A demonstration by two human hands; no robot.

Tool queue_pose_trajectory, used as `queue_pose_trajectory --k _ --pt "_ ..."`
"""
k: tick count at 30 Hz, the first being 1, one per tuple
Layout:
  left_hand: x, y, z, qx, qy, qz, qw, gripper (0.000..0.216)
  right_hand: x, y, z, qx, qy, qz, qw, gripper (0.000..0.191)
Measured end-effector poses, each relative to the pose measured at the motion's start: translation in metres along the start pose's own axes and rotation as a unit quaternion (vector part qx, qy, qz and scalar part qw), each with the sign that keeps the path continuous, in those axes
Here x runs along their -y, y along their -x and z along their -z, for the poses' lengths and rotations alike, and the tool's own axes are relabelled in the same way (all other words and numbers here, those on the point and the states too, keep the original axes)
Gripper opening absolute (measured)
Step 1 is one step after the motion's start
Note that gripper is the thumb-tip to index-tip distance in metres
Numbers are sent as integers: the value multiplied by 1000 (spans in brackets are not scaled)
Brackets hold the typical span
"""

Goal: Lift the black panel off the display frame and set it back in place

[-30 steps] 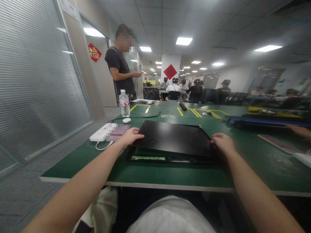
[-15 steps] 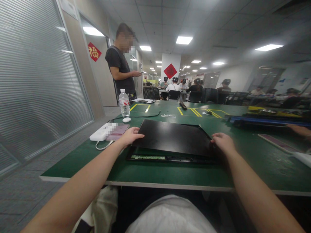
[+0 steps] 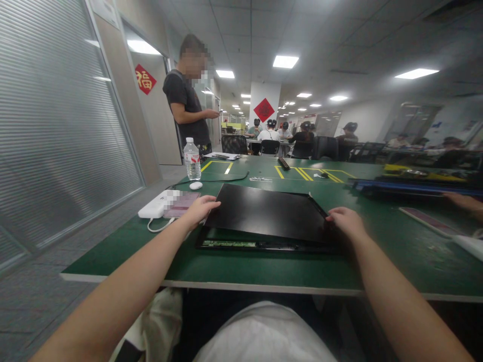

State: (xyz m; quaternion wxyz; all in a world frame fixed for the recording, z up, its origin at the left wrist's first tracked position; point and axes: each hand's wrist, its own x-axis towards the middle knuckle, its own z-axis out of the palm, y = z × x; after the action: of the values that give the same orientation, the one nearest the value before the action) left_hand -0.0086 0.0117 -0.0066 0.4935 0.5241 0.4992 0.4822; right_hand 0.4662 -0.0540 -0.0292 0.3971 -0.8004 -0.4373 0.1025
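Note:
A flat, glossy black panel lies tilted and skewed over a thin black frame on the green table. Along the frame's near side, a strip of green circuit board shows below the panel. My left hand grips the panel's left edge, thumb on top and the other fingers partly hidden beneath. At the right edge, my right hand is closed in a pinch on the panel's rim; the fingertips are partly hidden and dark there.
Left of the panel are a white power bank with a cable, a phone, a small white case and a water bottle. A black cord lies behind. At right are another phone and another person's hand.
My left hand has slid slightly left and back, so its thumb overlaps the panel less. The panel and my right hand have hardly moved.

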Motion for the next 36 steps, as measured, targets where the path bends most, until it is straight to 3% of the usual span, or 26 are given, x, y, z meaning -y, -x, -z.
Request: queue_pose_trajectory --k 7,17,21,24,27,29,36 --pt "7 -8 3 4 46 -7 999 50 -4 -2 -2 5 -9 2 1000 26" --pt "6 -6 7 -30 -49 -11 998 54 -2 -1 -1 10 -7 1 1000 26" --pt "4 -5 7 -22 -111 -42 993 44 -2 -2 0 5 -4 6 1000 25" --pt "2 -5 9 -8 -195 -104 975 31 -1 -1 1 10 4 8 1000 24" --pt "2 -7 11 -35 -282 -148 947 23 1 -1 1 13 8 5 1000 24" --pt "2 -8 12 -40 -326 -154 932 22 1 -1 1 10 5 4 1000 24" --pt "5 -6 11 28 -405 -152 901 34 0 0 0 12 -4 4 1000 23"
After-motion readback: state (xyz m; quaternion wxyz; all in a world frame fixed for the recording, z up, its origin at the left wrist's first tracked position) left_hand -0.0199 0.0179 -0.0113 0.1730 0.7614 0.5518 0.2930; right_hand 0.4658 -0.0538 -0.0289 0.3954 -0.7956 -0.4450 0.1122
